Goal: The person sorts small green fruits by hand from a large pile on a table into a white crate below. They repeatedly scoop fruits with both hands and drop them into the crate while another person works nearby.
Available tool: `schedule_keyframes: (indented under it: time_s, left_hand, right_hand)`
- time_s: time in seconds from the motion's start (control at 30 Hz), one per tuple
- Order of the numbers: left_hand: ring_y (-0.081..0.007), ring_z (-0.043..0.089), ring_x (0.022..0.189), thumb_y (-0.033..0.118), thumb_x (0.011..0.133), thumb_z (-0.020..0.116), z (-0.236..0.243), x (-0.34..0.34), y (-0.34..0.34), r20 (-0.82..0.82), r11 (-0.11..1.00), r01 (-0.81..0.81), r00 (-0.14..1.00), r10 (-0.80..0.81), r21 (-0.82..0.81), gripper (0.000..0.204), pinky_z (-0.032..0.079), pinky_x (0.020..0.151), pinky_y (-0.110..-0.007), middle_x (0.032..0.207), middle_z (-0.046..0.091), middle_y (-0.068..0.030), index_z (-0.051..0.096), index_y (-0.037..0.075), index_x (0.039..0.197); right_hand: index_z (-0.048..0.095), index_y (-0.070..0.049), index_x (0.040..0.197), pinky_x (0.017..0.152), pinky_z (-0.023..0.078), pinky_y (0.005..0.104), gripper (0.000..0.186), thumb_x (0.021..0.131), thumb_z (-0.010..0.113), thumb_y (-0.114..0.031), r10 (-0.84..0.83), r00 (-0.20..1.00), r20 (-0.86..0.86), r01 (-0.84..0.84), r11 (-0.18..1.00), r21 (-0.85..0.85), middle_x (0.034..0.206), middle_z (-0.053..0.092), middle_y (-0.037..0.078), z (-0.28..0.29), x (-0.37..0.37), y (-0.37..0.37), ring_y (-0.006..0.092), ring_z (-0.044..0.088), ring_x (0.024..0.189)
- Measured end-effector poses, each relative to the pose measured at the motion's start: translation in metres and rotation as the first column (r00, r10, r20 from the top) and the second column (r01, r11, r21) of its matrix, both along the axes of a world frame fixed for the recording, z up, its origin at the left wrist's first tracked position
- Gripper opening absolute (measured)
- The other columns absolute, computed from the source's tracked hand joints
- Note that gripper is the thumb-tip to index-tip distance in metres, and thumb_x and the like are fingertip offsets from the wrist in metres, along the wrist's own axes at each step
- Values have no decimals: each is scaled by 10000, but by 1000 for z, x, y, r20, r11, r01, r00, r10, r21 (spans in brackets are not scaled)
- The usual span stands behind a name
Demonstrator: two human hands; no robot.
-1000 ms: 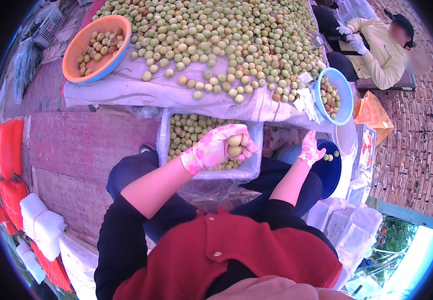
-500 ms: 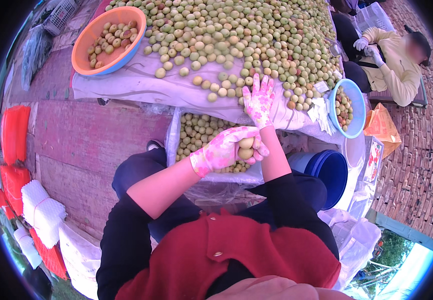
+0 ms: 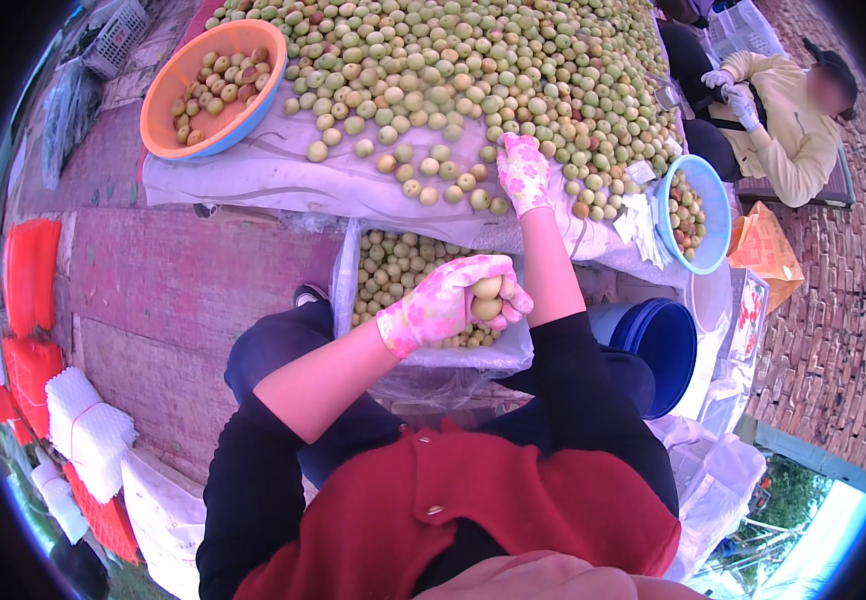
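Both my hands wear white gloves with pink flowers. My left hand is curled round two small round yellow-green fruits, above a plastic-lined crate holding more of them. Stretched farther forward, my right hand is at the near edge of a big heap of the same fruits on a cloth-covered table. Its fingers are drawn in, and what they may hold is hidden. Several loose fruits lie just left of it.
An orange basin with fruits stands at the table's left, a light blue basin with reddish ones at the right. A dark blue bucket is beside my right knee. Another gloved person sits at the far right.
My right hand has gone from spread fingers to drawn-in ones, moving slightly forward. Loose fruits beside it have shifted. My left hand still holds its fruits over the crate.
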State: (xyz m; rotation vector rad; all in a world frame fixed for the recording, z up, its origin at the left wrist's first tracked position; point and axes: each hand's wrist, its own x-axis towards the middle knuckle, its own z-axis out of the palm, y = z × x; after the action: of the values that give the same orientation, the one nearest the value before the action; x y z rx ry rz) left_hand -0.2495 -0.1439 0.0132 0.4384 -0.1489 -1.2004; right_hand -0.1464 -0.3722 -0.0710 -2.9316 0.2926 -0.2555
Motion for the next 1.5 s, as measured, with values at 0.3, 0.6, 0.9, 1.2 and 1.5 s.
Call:
schedule_keyframes:
  time_s: [0.3, 0.6, 0.9, 1.2, 1.5]
  left_hand:
    - [-216, 627, 812, 306, 999, 451, 0, 0, 1, -64, 1000, -11, 998, 11, -6, 339, 516, 689, -319, 965, 650, -191, 563, -2, 911]
    - [-205, 632, 807, 312, 1001, 450, 1, 2, -1, -104, 999, 9, 995, -5, 41, 340, 531, 694, -315, 961, 660, -171, 576, 10, 907]
    - [-219, 630, 827, 332, 986, 465, 2, 0, -2, -95, 999, 4, 995, -1, 35, 323, 502, 713, -339, 940, 673, -134, 565, 43, 881]
    - [-197, 634, 804, 313, 987, 476, -1, 2, -2, -125, 999, 10, 992, -6, 31, 330, 527, 690, -310, 979, 664, -169, 578, 14, 891]
    - [-263, 632, 820, 300, 983, 475, -1, 3, -4, -154, 996, -2, 988, 16, 89, 320, 500, 674, -336, 937, 670, -181, 569, 15, 871]
  right_hand:
    - [608, -62, 1072, 805, 501, 469, 267, 895, 557, -255, -59, 992, 113, 44, 990, 131, 1013, 628, 192, -11, -21, -31, 368, 616, 963]
    - [630, -33, 1038, 715, 500, 391, 255, 891, 568, -232, -243, 967, -83, 241, 970, -35, 938, 659, 157, -16, -7, -122, 293, 627, 843]
    - [625, -34, 1041, 606, 501, 296, 251, 881, 592, -224, -313, 948, -48, 292, 805, 517, 912, 669, 101, -13, -21, -110, 184, 632, 722]
    - [611, -62, 1160, 804, 476, 387, 377, 863, 624, -293, -280, 957, 71, 214, 852, 477, 1096, 638, 146, -19, 21, -108, 272, 607, 948]
    - [586, -71, 1223, 733, 491, 341, 401, 905, 621, -311, -49, 973, -227, 132, 921, 367, 1027, 636, 132, -12, 19, -84, 222, 614, 877]
